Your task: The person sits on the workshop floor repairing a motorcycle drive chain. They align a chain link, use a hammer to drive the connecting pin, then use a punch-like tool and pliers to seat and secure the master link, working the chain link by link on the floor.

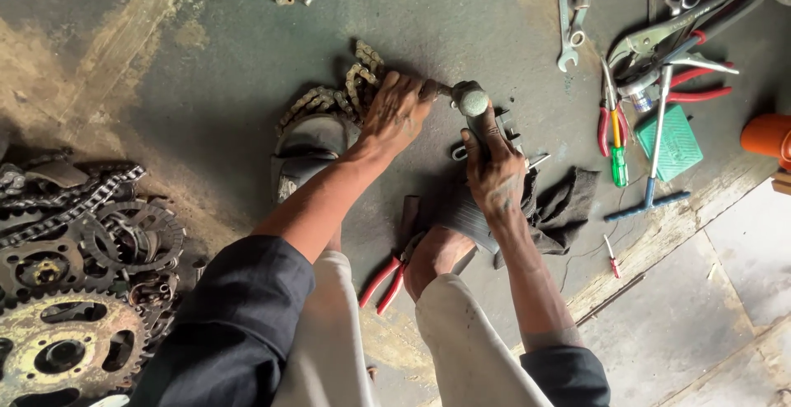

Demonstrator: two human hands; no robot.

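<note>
Several sprockets (70,349) piled lower left of frame. I see left hand (395,114) at centre, fingers pressed down on drive chain (329,98) on floor. Right hand (493,164) just right, clenched round hammer (473,102). Pliers, spanners (568,11) upper right.

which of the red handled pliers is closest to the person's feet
The red-handled pliers lying beside the foot, under the legs; the other red-handled ones lie in the tool pile at upper right.

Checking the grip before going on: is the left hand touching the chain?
Touching. The head view shows the left hand pressed down on the chain, fingers over its links.
</note>
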